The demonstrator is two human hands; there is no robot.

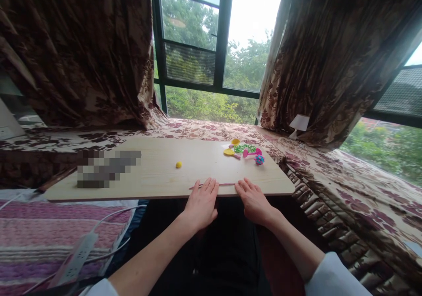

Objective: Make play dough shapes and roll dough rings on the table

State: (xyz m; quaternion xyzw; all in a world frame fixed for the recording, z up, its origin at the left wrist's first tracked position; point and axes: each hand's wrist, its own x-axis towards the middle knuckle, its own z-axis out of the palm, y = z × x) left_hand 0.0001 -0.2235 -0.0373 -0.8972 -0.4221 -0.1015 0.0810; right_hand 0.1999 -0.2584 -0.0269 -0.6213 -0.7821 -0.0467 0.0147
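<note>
A thin, dark pink strand (227, 184) lies along the near edge of the light wooden board (154, 175). It looks like a rolled string of modelling clay, though its material is hard to tell. My left hand (201, 201) rests flat over its left part, with a short tip showing beyond the fingers. My right hand (253, 199) lies with fingers stretched out at the strand's right end, which the fingertips cover. Both hands are palm down and grasp nothing. Farther back on the board sits a small yellow lump (178, 164).
Toward the board's back right are yellow scoop-like pieces (229, 152), a green openwork piece (244, 148), a pink toy piece (252, 152) and a blue-and-pink knobby ball (260, 160). A pixelated patch covers the left. A power strip (77, 258) and small lamp (299, 124) stand outside it.
</note>
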